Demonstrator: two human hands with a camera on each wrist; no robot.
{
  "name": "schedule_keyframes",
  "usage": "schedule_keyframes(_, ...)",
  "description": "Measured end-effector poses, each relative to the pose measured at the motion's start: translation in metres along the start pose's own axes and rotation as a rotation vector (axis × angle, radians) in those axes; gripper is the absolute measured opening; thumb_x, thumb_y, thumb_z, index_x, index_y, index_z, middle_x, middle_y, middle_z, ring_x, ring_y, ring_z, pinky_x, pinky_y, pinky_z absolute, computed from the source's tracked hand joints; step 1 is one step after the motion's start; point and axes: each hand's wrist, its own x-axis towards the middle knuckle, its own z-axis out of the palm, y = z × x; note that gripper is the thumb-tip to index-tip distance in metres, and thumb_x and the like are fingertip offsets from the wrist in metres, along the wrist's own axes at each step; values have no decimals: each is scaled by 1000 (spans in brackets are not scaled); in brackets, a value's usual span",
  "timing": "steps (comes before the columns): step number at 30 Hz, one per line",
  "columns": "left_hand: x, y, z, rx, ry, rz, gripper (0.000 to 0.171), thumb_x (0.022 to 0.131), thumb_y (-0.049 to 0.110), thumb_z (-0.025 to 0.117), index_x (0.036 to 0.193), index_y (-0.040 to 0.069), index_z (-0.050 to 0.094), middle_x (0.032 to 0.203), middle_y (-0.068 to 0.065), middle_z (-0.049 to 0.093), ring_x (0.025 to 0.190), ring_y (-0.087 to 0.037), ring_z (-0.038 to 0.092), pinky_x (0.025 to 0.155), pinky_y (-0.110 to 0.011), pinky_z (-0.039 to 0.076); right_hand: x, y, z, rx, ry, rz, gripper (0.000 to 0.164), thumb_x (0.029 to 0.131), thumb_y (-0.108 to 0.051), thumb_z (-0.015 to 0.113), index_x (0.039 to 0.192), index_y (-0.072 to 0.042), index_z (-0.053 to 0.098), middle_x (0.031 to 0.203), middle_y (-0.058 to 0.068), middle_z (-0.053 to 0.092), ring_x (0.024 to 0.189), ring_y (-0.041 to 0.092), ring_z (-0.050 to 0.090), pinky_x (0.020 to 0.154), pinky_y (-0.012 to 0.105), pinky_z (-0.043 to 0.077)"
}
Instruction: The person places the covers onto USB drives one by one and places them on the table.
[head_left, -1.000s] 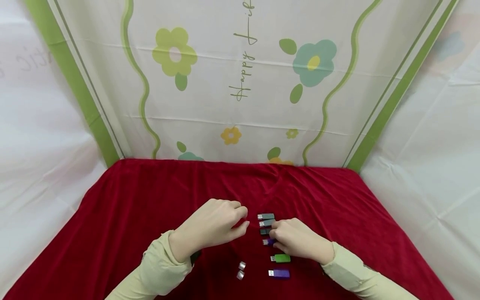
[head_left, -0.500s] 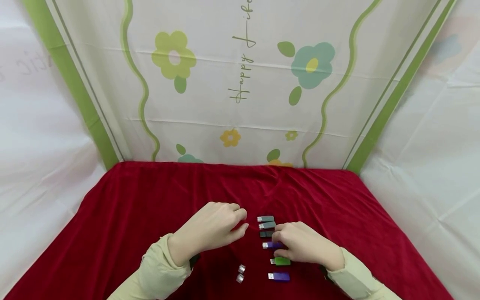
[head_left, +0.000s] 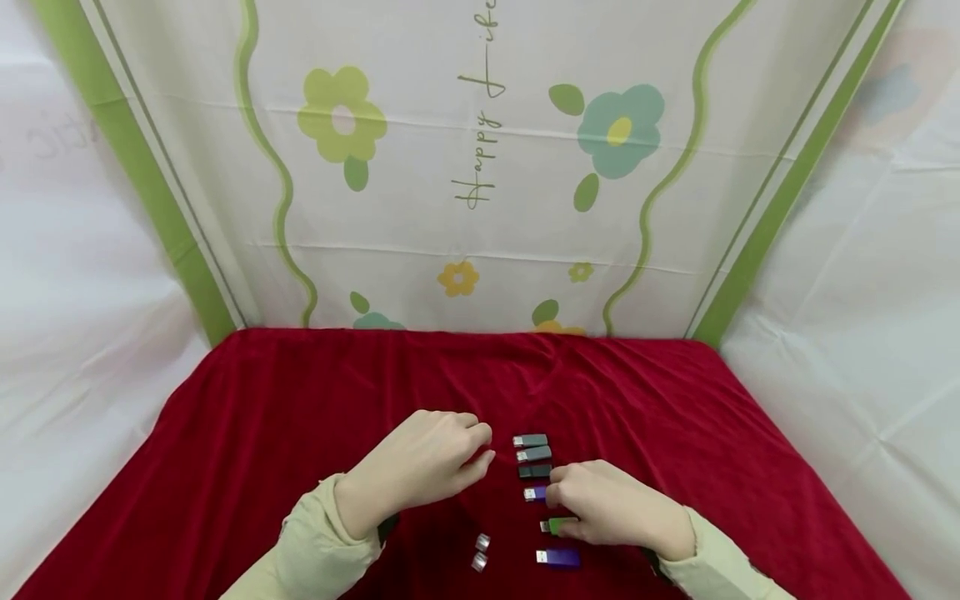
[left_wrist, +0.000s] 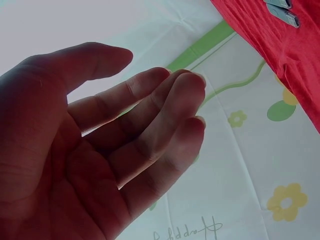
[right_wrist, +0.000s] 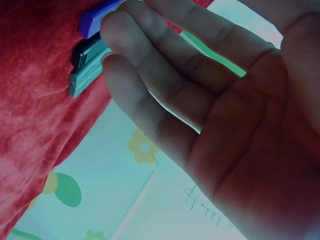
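Observation:
Several USB flash drives lie in a column on the red cloth, plugs mostly facing left. From back to front they are a grey USB drive [head_left: 534, 440], another grey USB drive [head_left: 537, 454], a black USB drive [head_left: 533, 472], a purple USB drive [head_left: 536, 494], a green USB drive [head_left: 557, 526] and a purple USB drive [head_left: 562, 558] nearest me. My right hand [head_left: 618, 510] is over the right ends of the middle purple and green drives, partly hiding both, its fingers loosely bent. My left hand [head_left: 422, 460] hovers left of the column; its palm [left_wrist: 75, 175] holds nothing.
Two small shiny silver pieces [head_left: 481, 552] lie on the red cloth [head_left: 337, 383] left of the front drives. White printed fabric [head_left: 420, 192] with flowers rises behind the table, and white side panels [head_left: 862, 333] stand at both sides.
My right hand has moved toward me along the column, from beside the grey and black drives to the middle purple and green ones. The left hand stays nearly still; the view shifts slightly.

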Motion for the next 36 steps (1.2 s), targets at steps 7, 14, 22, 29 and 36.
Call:
schedule_keyframes(7,-1,-1,1,1,9,4,26,88,18,67,67,19,52,59,12,34,48,-2,30,43,-15,27,2,1,8,-19,-16,-19,31,70,-22,86,62,-24,56,66,-16,44,54,-2,39,49,16,36)
schedule_keyframes(14,0,-1,3,-5,7,3,28,88,18,68,66,19,51,59,12,34,48,-2,29,43,-16,27,3,2,16,-18,-18,-27,36,71,-17,84,60,-25,51,65,-16,42,52,-3,35,48,16,35)
schedule_keyframes(22,-1,-1,3,-16,-3,-3,28,88,18,68,66,19,52,58,12,34,47,-3,29,43,-16,28,6,-2,14,-18,-33,-12,40,72,-14,83,60,-24,47,64,-16,41,51,-2,33,47,16,34)
schedule_keyframes(29,0,-1,3,-9,-21,-8,29,89,20,67,66,19,51,58,12,33,47,-2,29,43,-15,28,5,-2,9,-29,-33,-11,37,71,-16,85,59,-23,50,63,-15,41,52,-2,34,49,16,35)
schedule_keyframes(36,1,1,5,-10,-48,-12,30,89,19,67,65,19,50,57,12,32,47,-2,28,43,-15,26,4,-1,13,-31,-13,-17,40,69,-12,86,58,-23,48,63,-16,41,52,-2,35,49,16,36)
